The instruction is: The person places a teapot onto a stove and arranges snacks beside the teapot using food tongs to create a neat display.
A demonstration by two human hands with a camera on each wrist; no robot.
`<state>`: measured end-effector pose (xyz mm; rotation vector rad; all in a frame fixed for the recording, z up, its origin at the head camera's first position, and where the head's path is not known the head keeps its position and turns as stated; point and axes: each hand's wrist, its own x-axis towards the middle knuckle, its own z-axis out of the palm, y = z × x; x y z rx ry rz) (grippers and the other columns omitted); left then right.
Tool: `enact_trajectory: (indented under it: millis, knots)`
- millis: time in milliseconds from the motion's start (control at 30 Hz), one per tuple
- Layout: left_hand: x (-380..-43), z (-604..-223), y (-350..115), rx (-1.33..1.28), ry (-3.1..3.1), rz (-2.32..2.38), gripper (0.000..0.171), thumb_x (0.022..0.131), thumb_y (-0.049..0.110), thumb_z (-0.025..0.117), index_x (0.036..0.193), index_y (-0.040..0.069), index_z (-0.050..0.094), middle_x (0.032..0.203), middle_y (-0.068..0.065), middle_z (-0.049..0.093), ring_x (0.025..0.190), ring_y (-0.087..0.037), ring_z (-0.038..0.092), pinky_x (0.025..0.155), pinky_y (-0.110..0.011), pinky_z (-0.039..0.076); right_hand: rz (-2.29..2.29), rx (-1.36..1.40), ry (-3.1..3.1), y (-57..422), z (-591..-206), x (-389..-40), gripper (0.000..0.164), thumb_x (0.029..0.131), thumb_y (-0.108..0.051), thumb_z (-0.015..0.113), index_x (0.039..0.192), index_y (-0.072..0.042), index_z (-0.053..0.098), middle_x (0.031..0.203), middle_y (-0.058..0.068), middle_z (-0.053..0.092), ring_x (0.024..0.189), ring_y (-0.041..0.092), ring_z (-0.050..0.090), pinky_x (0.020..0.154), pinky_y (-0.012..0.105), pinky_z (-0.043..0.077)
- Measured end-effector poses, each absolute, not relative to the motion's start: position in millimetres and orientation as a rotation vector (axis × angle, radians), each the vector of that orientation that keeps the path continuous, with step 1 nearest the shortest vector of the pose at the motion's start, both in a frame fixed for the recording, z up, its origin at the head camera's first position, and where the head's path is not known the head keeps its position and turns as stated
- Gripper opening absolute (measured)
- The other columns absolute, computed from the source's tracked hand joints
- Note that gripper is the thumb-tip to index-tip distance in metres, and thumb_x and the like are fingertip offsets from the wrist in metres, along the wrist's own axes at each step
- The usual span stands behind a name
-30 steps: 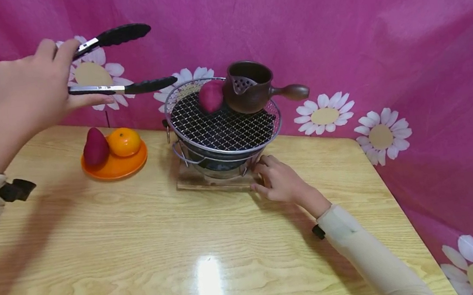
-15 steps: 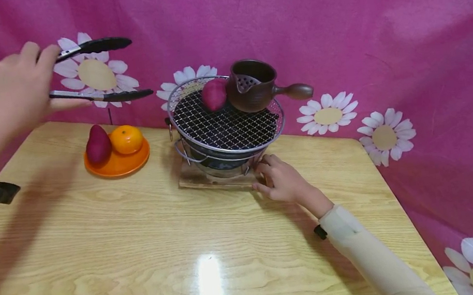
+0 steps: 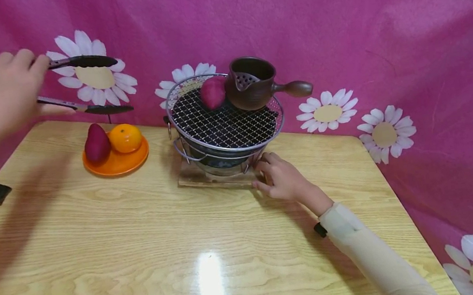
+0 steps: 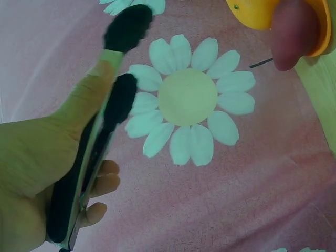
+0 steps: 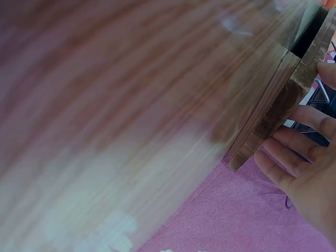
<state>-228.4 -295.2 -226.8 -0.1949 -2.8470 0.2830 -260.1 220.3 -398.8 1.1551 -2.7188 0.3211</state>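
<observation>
My left hand [image 3: 0, 94], raised at the left, holds a pair of black-tipped tongs [image 3: 93, 61]. Their arms stand spread, with nothing between the tips. Below them, an orange plate [image 3: 118, 169] carries a purple-red, mango-shaped fruit [image 3: 97, 144] and a mandarin [image 3: 127, 138]. My right hand [image 3: 284, 178] grips the right end of a wooden base board [image 3: 218, 182], thumb at its front corner. In the right wrist view, fingertips touch the side of that board [image 5: 275, 110]. On the base stands a round tabletop grill [image 3: 225, 129], bearing a round reddish fruit [image 3: 213, 93] and a brown side-handled pot [image 3: 252, 89].
The pot's handle [image 3: 295, 89] sticks out to the right beyond the grill's rim. A pink curtain [image 3: 359, 31] with daisies hangs behind and right of the wooden table [image 3: 143, 255]. Light reflects off the table's front part.
My left hand has moved left with the tongs, and the tips have sunk lower and come closer together. The right hand stays at the wooden base.
</observation>
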Motion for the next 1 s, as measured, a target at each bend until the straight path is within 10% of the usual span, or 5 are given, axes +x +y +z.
enact_trajectory:
  millis: [467,1000]
  knots:
    - [-235.9,-240.1,-298.0,-0.329,-2.963,0.37,0.093,0.075,0.043,0.088,0.139,-0.008,0.045,0.13,-0.038,0.047,0.113,-0.058,0.05,0.086,-0.071,0.048,0.309,1.162,-2.708,220.6,-399.7,-261.4,0.029,0.089,-0.032,0.074,0.1,-0.006,0.068,0.107,0.012,0.061,0.102,0.028,0.057,0.086,0.044,0.051]
    - [-238.5,-247.7,-307.6,-0.249,-3.105,0.469,0.082,0.071,0.053,0.087,0.112,-0.012,0.059,0.103,-0.032,0.056,0.091,-0.05,0.059,0.068,-0.061,0.052,0.325,1.161,-2.711,220.5,-399.6,-260.4,0.028,0.089,-0.031,0.074,0.098,-0.005,0.067,0.11,0.014,0.061,0.111,0.031,0.058,0.094,0.046,0.051]
